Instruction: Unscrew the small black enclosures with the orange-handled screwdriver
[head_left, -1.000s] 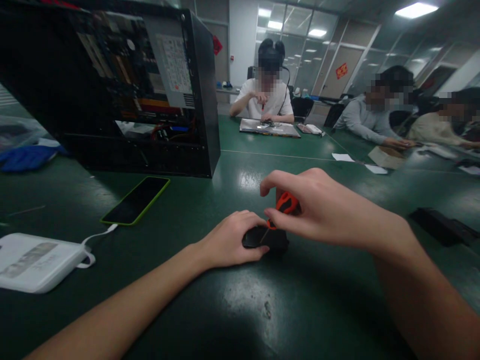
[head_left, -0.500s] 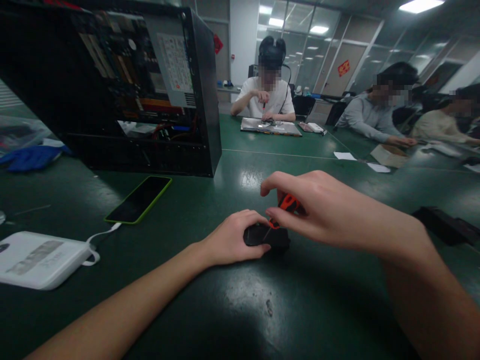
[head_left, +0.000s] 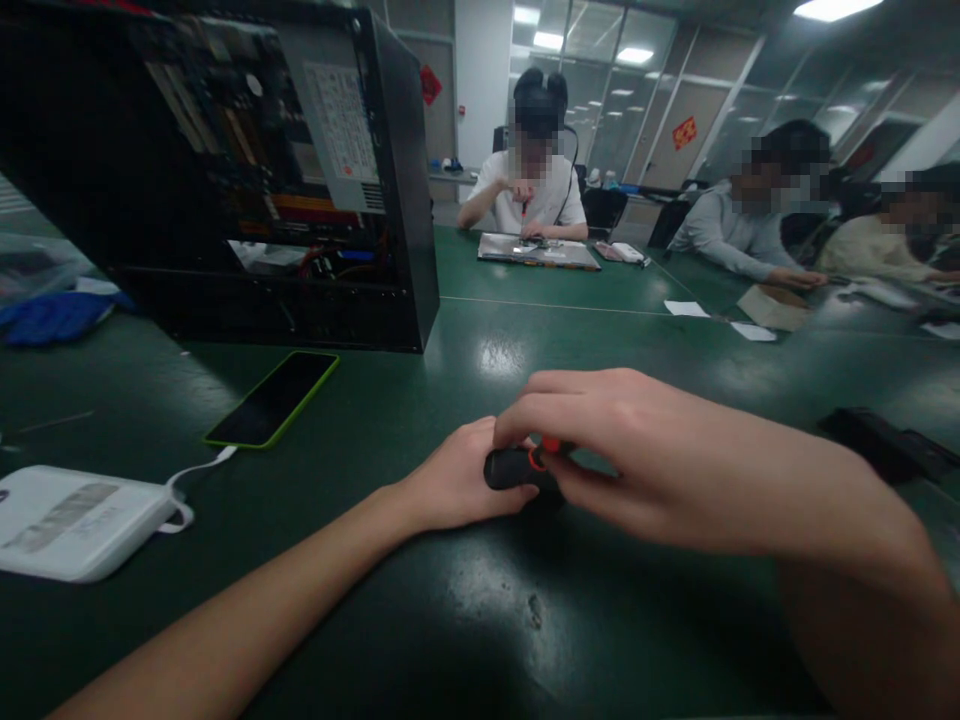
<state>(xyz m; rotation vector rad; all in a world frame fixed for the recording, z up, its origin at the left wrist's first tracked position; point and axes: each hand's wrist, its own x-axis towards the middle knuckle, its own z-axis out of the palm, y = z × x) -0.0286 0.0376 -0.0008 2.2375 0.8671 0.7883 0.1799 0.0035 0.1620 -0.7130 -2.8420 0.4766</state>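
Observation:
My left hand (head_left: pixel 466 478) is closed around a small black thing shaped like a computer mouse (head_left: pixel 511 468), holding it on the green tabletop with fingers on the far side and thumb on the near side. My right hand (head_left: pixel 600 440) is curled over its right end. Between the right thumb and fingers shows a bit of a red-and-black screwdriver (head_left: pixel 551 443). The rest of that tool is hidden by the fingers, and I cannot see whether its tip touches the black thing.
An open computer case (head_left: pixel 300 290) stands at the back left. Left of my arm, a phone in a green case (head_left: pixel 274 400) is cabled to a white power bank (head_left: pixel 82 520). Blue gloves (head_left: pixel 56 318) lie far left, a black item (head_left: pixel 889 440) right. Several people sit across the table.
My right hand has moved down and left over the black mouse-like thing, covering most of the screwdriver. The left hand keeps its hold. The view has shifted slightly.

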